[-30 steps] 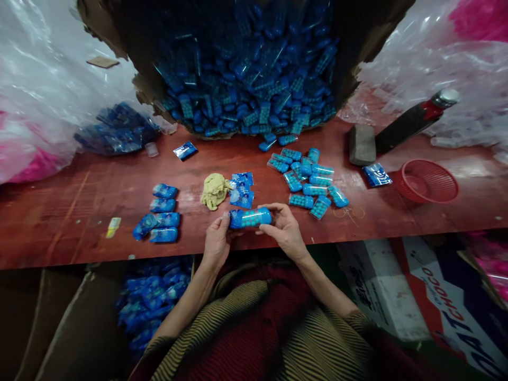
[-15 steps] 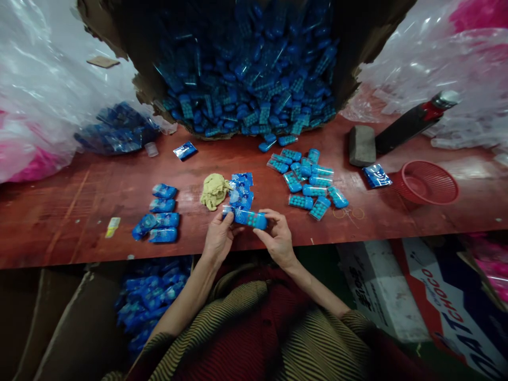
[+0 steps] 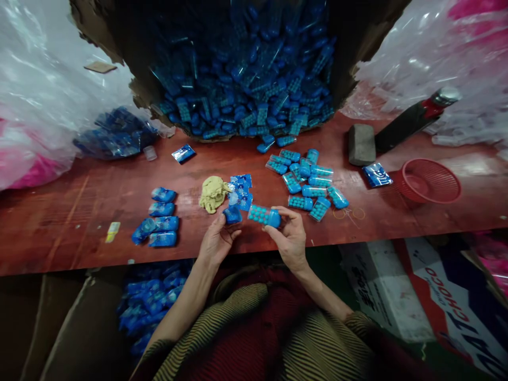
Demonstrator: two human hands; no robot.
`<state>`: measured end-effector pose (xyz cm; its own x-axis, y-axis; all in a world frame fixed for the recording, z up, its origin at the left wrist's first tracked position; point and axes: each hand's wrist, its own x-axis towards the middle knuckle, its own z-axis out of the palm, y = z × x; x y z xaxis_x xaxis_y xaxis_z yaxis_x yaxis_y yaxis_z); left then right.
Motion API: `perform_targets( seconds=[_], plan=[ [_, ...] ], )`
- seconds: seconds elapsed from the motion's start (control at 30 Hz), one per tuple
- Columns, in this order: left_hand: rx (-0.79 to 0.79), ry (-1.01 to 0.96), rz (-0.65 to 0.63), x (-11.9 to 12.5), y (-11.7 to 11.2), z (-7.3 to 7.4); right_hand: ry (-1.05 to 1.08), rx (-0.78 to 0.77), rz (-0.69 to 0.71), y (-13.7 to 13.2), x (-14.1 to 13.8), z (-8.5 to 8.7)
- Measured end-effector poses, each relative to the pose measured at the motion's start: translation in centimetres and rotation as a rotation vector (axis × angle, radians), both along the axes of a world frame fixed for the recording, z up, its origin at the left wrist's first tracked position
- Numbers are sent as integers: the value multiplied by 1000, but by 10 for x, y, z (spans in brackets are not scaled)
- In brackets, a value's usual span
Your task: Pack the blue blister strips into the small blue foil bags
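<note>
Between the fingertips of my left hand (image 3: 217,239) is a small dark-blue printed wrapper sleeve (image 3: 232,214). My right hand (image 3: 291,237) pinches the blue cap of a clear bottle (image 3: 260,214) filled with turquoise balls, lying sideways with its bottom toward the sleeve. A small gap separates the two. Flat blue printed sleeves (image 3: 240,190) lie just beyond my left hand, beside a crumpled yellow-green cloth (image 3: 213,193). Further right is a group of similar bottles (image 3: 315,191). Several wrapped bottles (image 3: 163,224) lie on the left.
A torn cardboard box (image 3: 141,100) full of bottles (image 3: 254,100) stands at the back. On the right are a red basket (image 3: 431,197), a grey block (image 3: 362,145) and a dark flask (image 3: 408,124). Blue wrapped pieces (image 3: 154,296) sit below the table edge (image 3: 91,259).
The bottle in my right hand has moved right, away from the sleeve in my left hand; before, the two overlapped in a line. My left hand keeps its hold near the same spot.
</note>
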<state>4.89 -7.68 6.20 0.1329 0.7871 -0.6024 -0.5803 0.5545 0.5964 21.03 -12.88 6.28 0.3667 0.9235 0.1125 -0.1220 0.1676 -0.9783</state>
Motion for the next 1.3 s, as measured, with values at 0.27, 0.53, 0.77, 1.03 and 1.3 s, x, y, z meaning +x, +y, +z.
perform_targets(
  seconds=[0.27,0.53,0.77,1.03,1.3],
  plan=[
    [-6,-18,-66,8,-5,1,3,23,91,2,-2,1],
    [8,-17,-55,6,-2,-1,-65,32,141,5,2,-3],
    [-26,-7,-27,6,-1,4,-272,123,133,2,5,-5],
    [12,-49,-55,5,-4,7,-308,169,174,1,8,-5],
    [42,-61,-35,4,-2,6,-245,114,159,1,6,-5]
  ],
)
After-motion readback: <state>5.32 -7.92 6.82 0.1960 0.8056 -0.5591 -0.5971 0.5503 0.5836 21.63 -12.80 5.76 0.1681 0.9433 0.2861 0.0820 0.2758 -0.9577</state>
